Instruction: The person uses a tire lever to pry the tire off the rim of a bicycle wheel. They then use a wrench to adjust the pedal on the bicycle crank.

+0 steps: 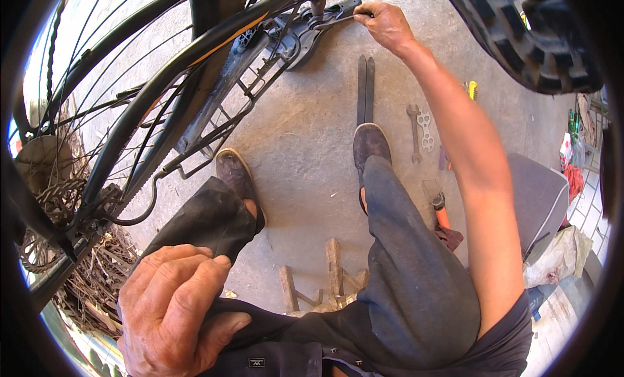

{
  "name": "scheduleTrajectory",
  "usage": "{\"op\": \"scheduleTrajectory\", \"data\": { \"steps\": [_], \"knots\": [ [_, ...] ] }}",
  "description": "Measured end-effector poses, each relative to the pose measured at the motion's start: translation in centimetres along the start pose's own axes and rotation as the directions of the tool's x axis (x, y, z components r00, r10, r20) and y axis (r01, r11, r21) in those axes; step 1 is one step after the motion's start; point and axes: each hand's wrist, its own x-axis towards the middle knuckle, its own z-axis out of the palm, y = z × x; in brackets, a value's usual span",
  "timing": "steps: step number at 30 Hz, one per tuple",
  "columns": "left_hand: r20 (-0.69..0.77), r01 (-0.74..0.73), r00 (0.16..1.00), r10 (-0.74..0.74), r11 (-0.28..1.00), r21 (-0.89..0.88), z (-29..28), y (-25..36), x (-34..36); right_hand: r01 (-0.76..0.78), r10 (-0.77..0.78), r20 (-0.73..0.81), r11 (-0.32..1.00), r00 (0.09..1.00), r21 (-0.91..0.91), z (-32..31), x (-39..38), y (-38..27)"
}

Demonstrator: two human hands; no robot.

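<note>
A bicycle (185, 62) stands upside down at my upper left, its saddle (304, 51) on the concrete floor. With my arm stretched far forward, my right hand (389, 27) is closed around the end of a thin metal wrench (339, 21). The wrench's other end reaches in by the seat post (318, 5), above the saddle; its exact contact is too small to tell. My left hand (172, 305) hangs over my left thigh, loosely bent, the thumb apart from the fingers. Nothing shows in it. A black rear rack (242, 109) slants down between the frame and my left shoe.
A knobbly tyre (533, 42) juts in at upper right. Two dark flat strips (366, 84), a wrench (414, 133), a multi-hole spanner (426, 130) and an orange-handled brush (442, 211) lie around my right foot. A grey case (533, 201) stands right, twigs (107, 286) left, a wooden stool (334, 263) below.
</note>
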Motion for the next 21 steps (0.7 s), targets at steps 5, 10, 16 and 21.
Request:
{"op": "scheduleTrajectory", "data": {
  "steps": [5, 10, 16, 21],
  "knots": [
    [-0.009, -0.034, 0.999, 0.034, 0.999, -0.027, 0.2, -0.3, 0.1, -0.266, 0.261, 0.067, 0.960, 0.963, 0.085, 2.3, -1.7, 4.5],
    [-0.002, 0.000, 1.000, 0.000, 1.000, -0.004, -0.1, 0.3, 0.0, -0.111, 0.115, -0.021, 0.984, 0.993, 0.137, 1.3, -1.5, 3.2],
    [0.009, 0.020, 1.000, -0.021, 1.000, 0.013, -0.6, 1.2, 0.1, -0.054, 0.055, -0.004, 0.986, 0.998, 0.160, -1.1, -0.3, -0.6],
    [0.016, -0.015, 1.000, 0.016, 0.998, -0.054, 0.0, 0.2, 0.4, 0.089, -0.096, 0.060, 0.990, 0.994, 0.113, -3.4, -0.4, -3.3]
  ]
}}
